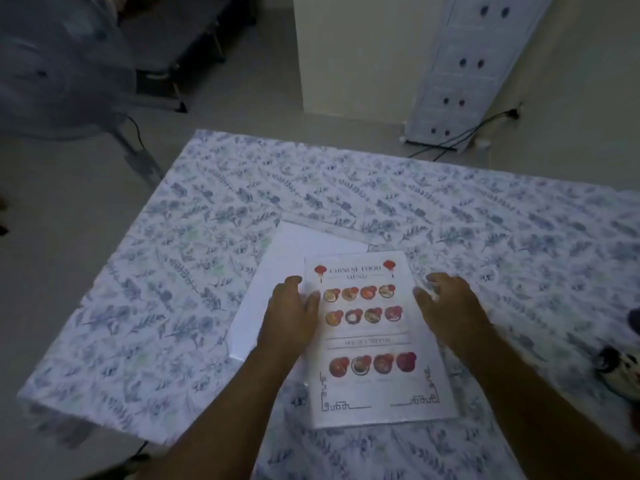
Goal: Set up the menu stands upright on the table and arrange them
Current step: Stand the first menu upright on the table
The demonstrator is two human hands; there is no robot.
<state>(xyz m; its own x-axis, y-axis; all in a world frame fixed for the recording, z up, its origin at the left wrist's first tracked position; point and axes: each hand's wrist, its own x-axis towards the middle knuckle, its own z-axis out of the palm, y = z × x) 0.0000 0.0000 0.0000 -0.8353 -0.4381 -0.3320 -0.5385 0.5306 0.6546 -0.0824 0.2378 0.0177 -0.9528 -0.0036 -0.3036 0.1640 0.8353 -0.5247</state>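
Note:
A Chinese food menu stand [377,344], a clear sheet with printed dishes and red lanterns, lies flat on the table [173,271] near its front edge. It rests partly over a white stand [273,271] that lies face down, angled to the left. My left hand [292,313] touches the printed menu's left edge, thumb on its face. At the menu's right edge sits my right hand [446,306], fingers curled against it. Whether either hand truly grips the menu is unclear.
The table wears a blue floral cloth. A standing fan [62,74] is beyond the table's left corner. A white drawer tower [464,64] and cables [460,136] stand on the floor behind. A dark object [623,368] lies at the right edge.

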